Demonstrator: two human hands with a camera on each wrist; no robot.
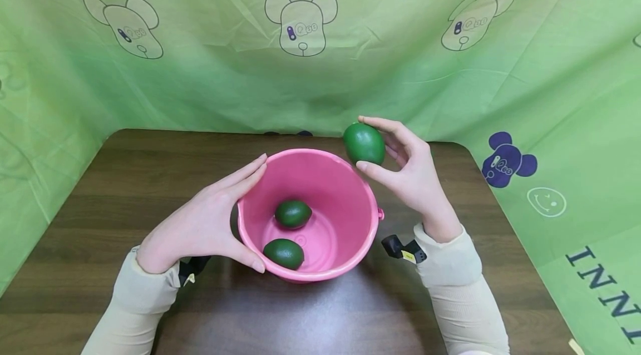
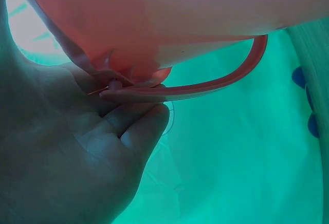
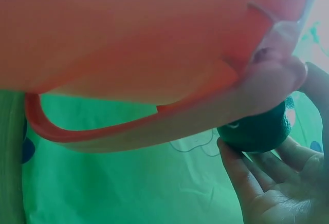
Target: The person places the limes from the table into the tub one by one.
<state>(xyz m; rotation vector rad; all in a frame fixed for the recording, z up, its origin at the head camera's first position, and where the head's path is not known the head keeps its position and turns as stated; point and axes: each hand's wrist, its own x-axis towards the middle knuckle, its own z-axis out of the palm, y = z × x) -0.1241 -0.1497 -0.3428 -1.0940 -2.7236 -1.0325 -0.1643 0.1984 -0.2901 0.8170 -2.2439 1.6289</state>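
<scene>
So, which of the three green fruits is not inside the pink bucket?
The green fruit pinched in the right hand, above the pink bucket at its far right rim. The other two fruits lie on the bucket's bottom.

The bucket (image 1: 350, 188) is pink, the three limes (image 1: 364, 143) dark green. The cloth (image 1: 400, 65) is light green with bear outlines; the table (image 1: 125, 188) is dark brown wood-grain.

My left hand (image 1: 200, 227) steadies the pink bucket (image 1: 320, 174) on the table (image 1: 100, 193) — two green avocados (image 1: 292, 213) inside. My right hand (image 1: 410, 171) pinches a third avocado (image 1: 364, 143) just above the far right rim.
</scene>
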